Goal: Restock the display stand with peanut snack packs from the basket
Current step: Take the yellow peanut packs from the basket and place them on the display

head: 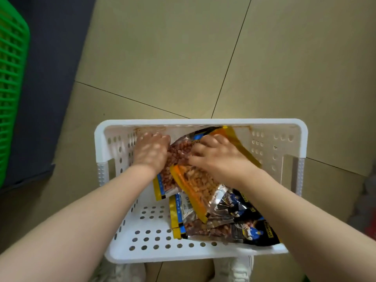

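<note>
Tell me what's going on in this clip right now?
A person is bent over a white perforated basket on a tiled floor, both hands down among the peanut snack packs. The left hand and right hand are gathering the upper packs near the far wall. Several packs still lie in the basket; none has been lifted out. No display stand is in view. A green crate sits at far left.

A white perforated basket [199, 124] sits on the floor. Several peanut packs [195, 184], clear-fronted with yellow and blue edges, lie jumbled and overlapping toward its right side.
</note>
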